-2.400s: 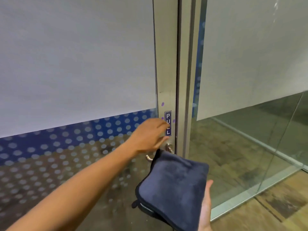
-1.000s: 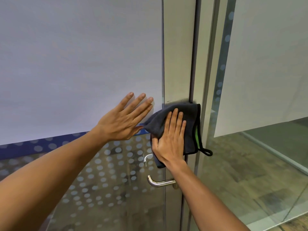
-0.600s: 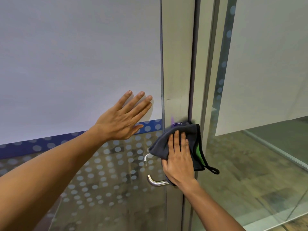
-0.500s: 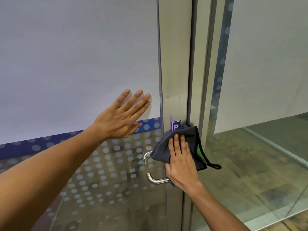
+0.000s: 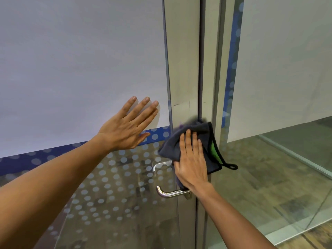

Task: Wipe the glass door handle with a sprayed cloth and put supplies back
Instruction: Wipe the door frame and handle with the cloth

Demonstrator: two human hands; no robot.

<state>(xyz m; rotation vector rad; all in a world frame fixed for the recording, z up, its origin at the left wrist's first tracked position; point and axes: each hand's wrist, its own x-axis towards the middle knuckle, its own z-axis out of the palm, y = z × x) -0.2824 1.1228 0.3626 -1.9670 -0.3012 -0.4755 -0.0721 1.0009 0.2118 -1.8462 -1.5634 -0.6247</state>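
Cloth (image 5: pixel 199 141) higher, right hand (image 5: pixel 192 164) flat

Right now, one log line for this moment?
phase: wiping | right hand: flat on cloth, door frame | left hand: flat on glass | handle: uncovered

Two hands (image 5: pixel 125 130), one cloth (image 5: pixel 206 137), one lever handle (image 5: pixel 170 193), one glass door (image 5: pixel 111 194).

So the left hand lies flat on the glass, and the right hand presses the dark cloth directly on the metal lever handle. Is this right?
Not quite. In the head view the right hand presses the dark cloth on the door frame above the metal lever handle, not on the lever itself. The left hand does lie flat on the glass.
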